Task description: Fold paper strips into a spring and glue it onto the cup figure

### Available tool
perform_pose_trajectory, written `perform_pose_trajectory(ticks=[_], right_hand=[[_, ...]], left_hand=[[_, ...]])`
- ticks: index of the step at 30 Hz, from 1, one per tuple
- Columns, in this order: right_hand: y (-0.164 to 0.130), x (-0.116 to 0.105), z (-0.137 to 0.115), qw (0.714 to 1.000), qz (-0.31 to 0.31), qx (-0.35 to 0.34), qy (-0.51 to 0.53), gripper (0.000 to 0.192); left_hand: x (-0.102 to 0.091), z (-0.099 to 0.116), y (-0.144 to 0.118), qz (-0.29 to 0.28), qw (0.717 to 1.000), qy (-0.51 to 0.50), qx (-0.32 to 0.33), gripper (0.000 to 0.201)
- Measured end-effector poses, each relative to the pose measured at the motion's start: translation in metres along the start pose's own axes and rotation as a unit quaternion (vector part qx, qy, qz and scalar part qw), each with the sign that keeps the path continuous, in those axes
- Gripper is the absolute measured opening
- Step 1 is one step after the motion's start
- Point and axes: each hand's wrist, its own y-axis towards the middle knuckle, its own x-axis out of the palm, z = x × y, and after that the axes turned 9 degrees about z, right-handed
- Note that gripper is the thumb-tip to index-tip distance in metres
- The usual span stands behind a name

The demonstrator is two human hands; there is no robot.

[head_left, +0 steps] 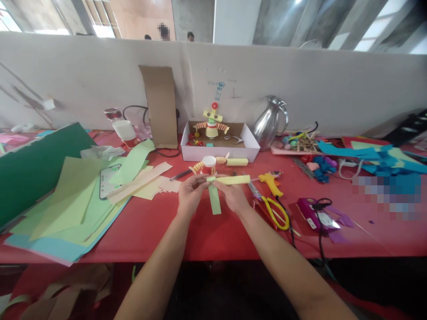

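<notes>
Two paper strips meet at a corner between my hands: a light green strip (215,201) hangs down toward me, and a pale yellow strip (235,180) points right. My left hand (191,194) pinches the joint from the left, its fingertips pressed on the paper. From the other side, my right hand (233,195) grips the same strips near the joint; its thumb partly hides them. Just beyond stands a paper cup (209,164) with folded paper springs on both sides. A yellow paper roll (237,162) lies beside it.
Scissors (275,213) and a yellow glue gun (271,183) lie right of my hands, near a purple device (316,215) with a cord. Coloured paper sheets (66,209) and a phone (109,181) are left. Behind stand a white box (220,154), paper figure (212,129) and metal jug (269,122).
</notes>
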Motion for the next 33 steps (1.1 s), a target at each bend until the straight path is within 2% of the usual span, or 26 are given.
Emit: perform_pose_trajectory(ticks=[4,9,14,17,22,25,28,30,32,33], right_hand=[[-0.003,0.000,-0.004,0.998,-0.002,-0.054,-0.028,0.018],[-0.003,-0.002,-0.007,0.993,-0.002,-0.102,-0.062,0.012],[-0.006,-0.004,-0.007,0.984,-0.015,-0.136,-0.111,0.013],[-0.008,-0.004,-0.007,0.984,-0.007,-0.131,-0.124,0.015],[-0.005,-0.006,-0.014,0.985,0.024,-0.123,-0.121,0.025],[0.000,-0.006,-0.017,0.995,-0.033,-0.066,-0.073,0.026],[0.002,-0.004,-0.013,0.997,-0.078,-0.017,0.003,0.026],[0.001,-0.001,-0.009,0.995,-0.086,-0.040,-0.007,0.037],[-0.002,0.003,-0.006,0.990,-0.087,-0.089,-0.061,0.053],[-0.004,0.005,-0.005,0.986,-0.074,-0.115,-0.090,0.053]], left_hand=[[0.001,0.003,-0.002,-0.006,0.999,-0.037,0.003,0.022],[0.001,0.006,-0.002,-0.036,0.998,-0.052,-0.024,0.029],[-0.001,0.004,-0.001,-0.004,1.000,-0.011,0.000,0.013],[-0.002,0.005,-0.002,0.001,1.000,-0.007,0.020,0.011],[-0.001,0.008,-0.001,-0.050,0.997,-0.039,-0.040,0.021],[-0.001,0.007,0.002,-0.025,0.995,-0.072,-0.070,0.017],[0.000,0.004,0.005,0.015,0.980,-0.170,-0.107,0.018],[0.001,0.003,0.005,0.021,0.966,-0.220,-0.135,0.021],[0.003,0.001,0.004,0.004,0.957,-0.242,-0.158,0.025],[0.004,0.000,0.004,-0.006,0.955,-0.246,-0.163,0.025]])
